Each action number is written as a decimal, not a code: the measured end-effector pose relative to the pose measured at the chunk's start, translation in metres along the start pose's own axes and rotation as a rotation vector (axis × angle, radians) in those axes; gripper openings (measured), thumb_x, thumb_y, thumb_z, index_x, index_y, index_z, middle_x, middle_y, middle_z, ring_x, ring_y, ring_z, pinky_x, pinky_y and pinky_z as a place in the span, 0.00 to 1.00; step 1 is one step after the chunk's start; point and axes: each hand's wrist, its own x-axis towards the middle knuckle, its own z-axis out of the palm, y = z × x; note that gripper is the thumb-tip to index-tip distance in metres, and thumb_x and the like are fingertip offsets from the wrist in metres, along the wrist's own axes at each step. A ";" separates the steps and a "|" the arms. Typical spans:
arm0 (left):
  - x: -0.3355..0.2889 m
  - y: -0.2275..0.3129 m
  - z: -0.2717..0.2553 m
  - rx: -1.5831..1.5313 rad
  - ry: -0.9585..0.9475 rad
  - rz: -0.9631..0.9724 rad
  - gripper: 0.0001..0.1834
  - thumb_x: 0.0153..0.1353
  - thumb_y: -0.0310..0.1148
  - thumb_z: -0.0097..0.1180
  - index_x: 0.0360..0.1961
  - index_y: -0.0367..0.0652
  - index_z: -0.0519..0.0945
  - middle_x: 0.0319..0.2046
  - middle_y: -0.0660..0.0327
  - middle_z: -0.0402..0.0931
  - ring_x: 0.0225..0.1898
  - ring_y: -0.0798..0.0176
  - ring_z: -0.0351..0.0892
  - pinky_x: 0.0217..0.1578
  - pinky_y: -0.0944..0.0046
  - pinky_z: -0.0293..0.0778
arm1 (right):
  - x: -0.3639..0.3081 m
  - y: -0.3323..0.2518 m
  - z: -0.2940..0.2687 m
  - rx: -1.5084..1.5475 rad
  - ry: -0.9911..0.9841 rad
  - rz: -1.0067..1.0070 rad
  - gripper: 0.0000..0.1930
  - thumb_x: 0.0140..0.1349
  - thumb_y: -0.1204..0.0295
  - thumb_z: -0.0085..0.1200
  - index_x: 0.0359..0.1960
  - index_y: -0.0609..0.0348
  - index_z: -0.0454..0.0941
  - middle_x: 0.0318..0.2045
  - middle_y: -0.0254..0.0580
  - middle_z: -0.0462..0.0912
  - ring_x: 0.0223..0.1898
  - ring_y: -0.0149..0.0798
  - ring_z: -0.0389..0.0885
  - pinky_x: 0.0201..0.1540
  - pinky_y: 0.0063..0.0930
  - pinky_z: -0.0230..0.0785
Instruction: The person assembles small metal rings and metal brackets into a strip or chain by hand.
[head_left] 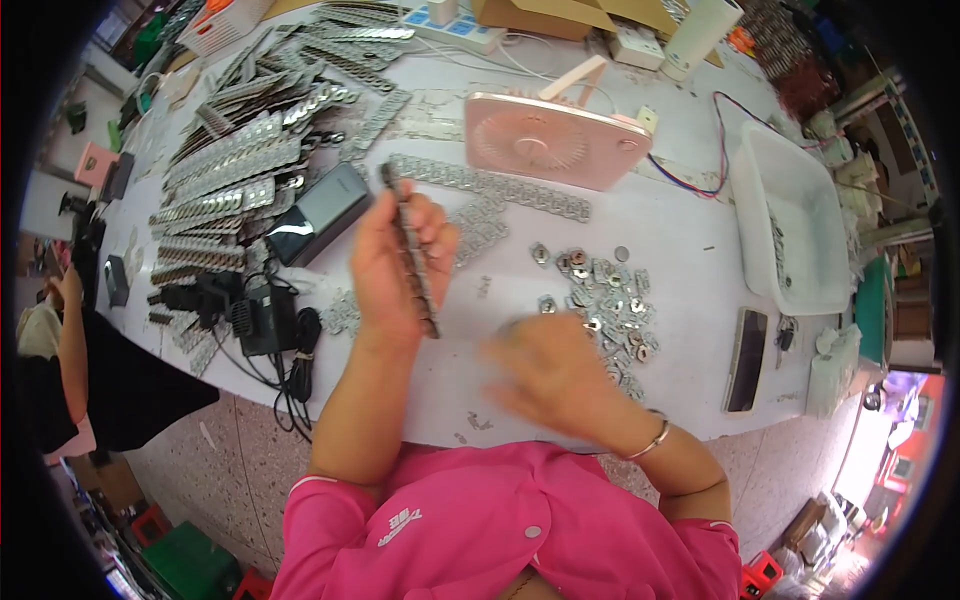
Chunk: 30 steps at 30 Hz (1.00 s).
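My left hand [390, 270] grips a stamped metal strip [412, 255], held edge-on and tilted above the table, with the fingers curled round it. Just to its right, my right hand [545, 370] is smeared by motion, so its fingers and anything in them do not show clearly. Beyond and beside that hand lies a scatter of small loose metal pieces [610, 295]. Further flat strips [490, 185] lie on the table past my left hand. At the far left rises a large heap of similar metal strips [240, 150].
A pink fan [555, 140] stands at the back, near a power strip [455, 30]. A white bin [795, 220] and a phone [746, 360] are on the right. Left are a dark glossy box [320, 213] and a black adapter [268, 315] with cables. Another person's arm [70, 340] shows far left.
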 end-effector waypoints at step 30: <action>-0.010 -0.042 -0.041 0.018 -0.133 -0.248 0.26 0.65 0.38 0.48 0.62 0.37 0.67 0.72 0.47 0.50 0.73 0.45 0.46 0.70 0.45 0.49 | -0.033 0.108 -0.051 -0.299 0.225 0.479 0.03 0.52 0.79 0.54 0.29 0.63 0.76 0.35 0.47 0.75 0.39 0.47 0.72 0.42 0.37 0.70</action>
